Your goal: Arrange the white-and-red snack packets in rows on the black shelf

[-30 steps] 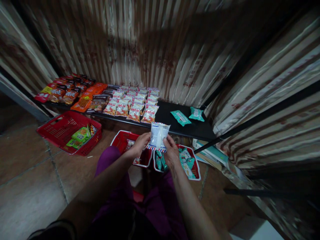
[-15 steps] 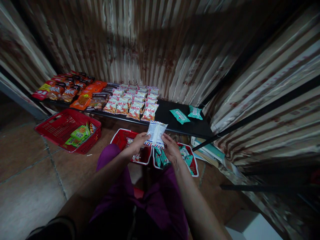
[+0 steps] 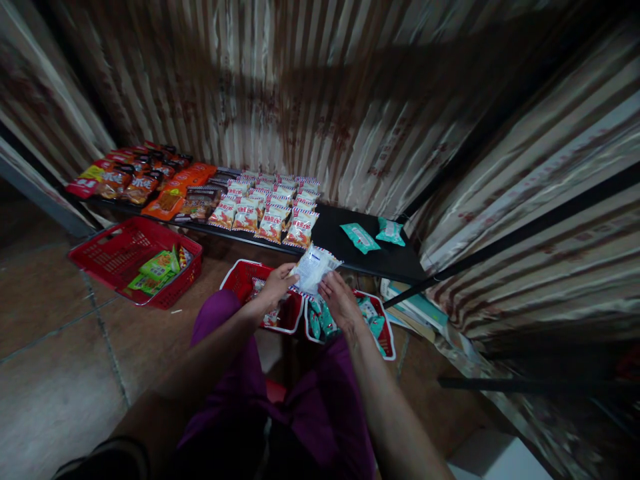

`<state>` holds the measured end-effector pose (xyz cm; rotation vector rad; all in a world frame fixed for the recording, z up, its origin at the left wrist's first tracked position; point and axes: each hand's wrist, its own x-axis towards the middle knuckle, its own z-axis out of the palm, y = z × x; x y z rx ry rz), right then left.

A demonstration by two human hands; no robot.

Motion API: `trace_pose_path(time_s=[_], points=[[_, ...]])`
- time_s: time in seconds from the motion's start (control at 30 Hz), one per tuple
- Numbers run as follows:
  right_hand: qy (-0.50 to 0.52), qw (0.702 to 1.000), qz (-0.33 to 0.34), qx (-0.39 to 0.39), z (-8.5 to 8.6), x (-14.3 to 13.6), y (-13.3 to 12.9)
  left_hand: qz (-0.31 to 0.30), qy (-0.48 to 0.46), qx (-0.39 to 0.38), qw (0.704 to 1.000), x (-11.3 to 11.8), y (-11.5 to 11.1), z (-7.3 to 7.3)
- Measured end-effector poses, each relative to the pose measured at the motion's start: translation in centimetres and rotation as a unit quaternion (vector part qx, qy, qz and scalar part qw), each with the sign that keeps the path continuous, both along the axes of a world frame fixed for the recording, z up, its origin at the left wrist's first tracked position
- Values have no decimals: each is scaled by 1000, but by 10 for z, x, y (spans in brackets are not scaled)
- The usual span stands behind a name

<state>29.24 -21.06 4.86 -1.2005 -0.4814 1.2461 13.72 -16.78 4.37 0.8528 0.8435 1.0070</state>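
A white snack bag [image 3: 314, 269] with striped edges is held up in front of the shelf, its printed back toward me. My left hand [image 3: 277, 287] pinches its left side. At its lower right side, my right hand [image 3: 339, 293] has its fingers bent against the bag. Rows of similar white and orange bags [image 3: 271, 222] stand on the black shelf [image 3: 330, 227] just beyond. Below my left hand, a red basket [image 3: 240, 272] holds a few such bags. Under my right hand, another red basket [image 3: 388, 333] contains several green packets [image 3: 367, 308].
Two green packets [image 3: 360, 237] lie on the shelf's right part. Orange and brown packs [image 3: 183, 183] fill its left part. A red basket [image 3: 135, 243] with green bags sits on the floor at left. A black bar [image 3: 500, 213] slants across the right.
The bag in my hands has turned and tilted, its top leaning right. My right hand's fingers have shifted across its back. The view has moved slightly.
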Motion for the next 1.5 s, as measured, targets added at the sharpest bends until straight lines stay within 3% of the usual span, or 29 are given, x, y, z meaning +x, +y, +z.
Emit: trace_pose_path(time_s=[0.2, 0.37, 0.5, 0.63, 0.87, 1.1, 1.27, 1.33, 1.43, 1.5], points=[[-66, 993, 8, 95, 3, -13, -3, 61, -3, 1, 998, -1, 6, -3], [-183, 972, 14, 145, -9, -15, -8, 36, -130, -74, 988, -4, 6, 2], [-312, 936, 34, 160, -11, -11, -14, 22, -135, -85, 987, -7, 6, 1], [-353, 917, 65, 171, -13, -10, -18, 28, -146, -51, 988, -5, 5, 1], [-325, 926, 83, 174, -28, -7, -20, 19, -146, -22, 989, -3, 4, 3], [-266, 951, 87, 128, -22, -8, -23, 28, -128, -41, 990, -3, 3, 1], [-166, 964, 180, 107, -18, -10, -29, 25, -113, -26, 993, -6, 4, 1], [-97, 979, 145, 106, -17, -11, -28, 15, -104, -18, 994, -6, 2, 0], [-29, 997, 26, 66, -14, -14, -18, -7, -103, -3, 995, -4, -2, -2], [-11, 999, -3, 30, -12, -15, -9, -24, -105, 11, 994, -2, -5, -4]])
